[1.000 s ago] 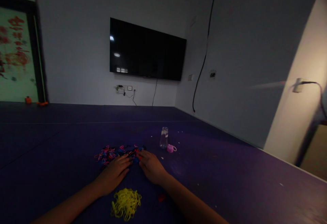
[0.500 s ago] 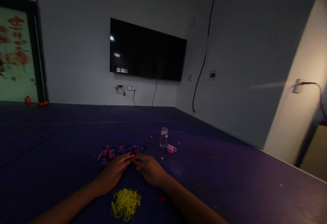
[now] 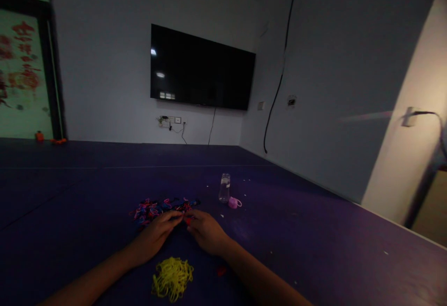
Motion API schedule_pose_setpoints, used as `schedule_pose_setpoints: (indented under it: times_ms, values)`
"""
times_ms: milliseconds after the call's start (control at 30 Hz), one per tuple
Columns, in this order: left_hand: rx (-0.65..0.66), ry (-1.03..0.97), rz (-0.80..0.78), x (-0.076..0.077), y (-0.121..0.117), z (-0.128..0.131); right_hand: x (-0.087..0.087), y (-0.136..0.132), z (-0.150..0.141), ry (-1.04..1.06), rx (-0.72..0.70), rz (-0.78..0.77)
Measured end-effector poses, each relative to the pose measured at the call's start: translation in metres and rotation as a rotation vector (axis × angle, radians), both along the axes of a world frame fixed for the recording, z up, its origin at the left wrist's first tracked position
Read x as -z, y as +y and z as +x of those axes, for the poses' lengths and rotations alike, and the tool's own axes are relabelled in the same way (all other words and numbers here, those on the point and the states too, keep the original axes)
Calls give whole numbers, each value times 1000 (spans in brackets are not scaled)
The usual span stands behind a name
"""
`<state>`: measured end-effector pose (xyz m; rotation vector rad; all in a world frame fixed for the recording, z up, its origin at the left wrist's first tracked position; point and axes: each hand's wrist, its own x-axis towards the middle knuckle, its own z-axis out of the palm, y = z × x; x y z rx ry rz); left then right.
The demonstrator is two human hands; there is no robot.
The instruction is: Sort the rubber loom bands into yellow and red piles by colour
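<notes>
My left hand [image 3: 157, 232] reaches to the near edge of a mixed pile of small elastic bands [image 3: 150, 210], pink, blue and black. Its fingers are drawn together, and whatever they pinch is hidden. Facing it, my right hand [image 3: 206, 232] is closed, with a small red thing [image 3: 189, 221] showing at its fingers; its kind is unclear. The fingertips of both hands nearly meet. Between my forearms, closer to me, lies a heap of yellow elastic bands [image 3: 172, 278]. Another small red piece [image 3: 221, 271] rests beside my right forearm.
A clear bottle [image 3: 224, 189] stands uncapped beyond my right hand, with a pink cap with a loop [image 3: 233, 202] beside it. White scraps dot the dark purple surface [image 3: 307, 231]. Farther back are a wall-mounted television [image 3: 202, 68] and a hanging black cable [image 3: 279, 85].
Both hands stay almost in place; only the fingers at the pile's edge shift slightly. The bottle, cap and yellow heap have not moved.
</notes>
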<state>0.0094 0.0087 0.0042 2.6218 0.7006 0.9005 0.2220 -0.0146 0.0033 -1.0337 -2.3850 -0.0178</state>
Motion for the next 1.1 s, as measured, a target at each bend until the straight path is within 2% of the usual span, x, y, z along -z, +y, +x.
schedule_pose_setpoints:
  times_ms: [333, 533, 1100]
  values:
    - [1, 40, 99, 4, 3, -3, -5, -5, -2, -98, 37, -3]
    - [-75, -3, 102, 3, 0, -5, -5, -7, -1, -123, 58, 13]
    - [5, 82, 101, 6, 0, -6, -2, -5, -1, -167, 71, -17]
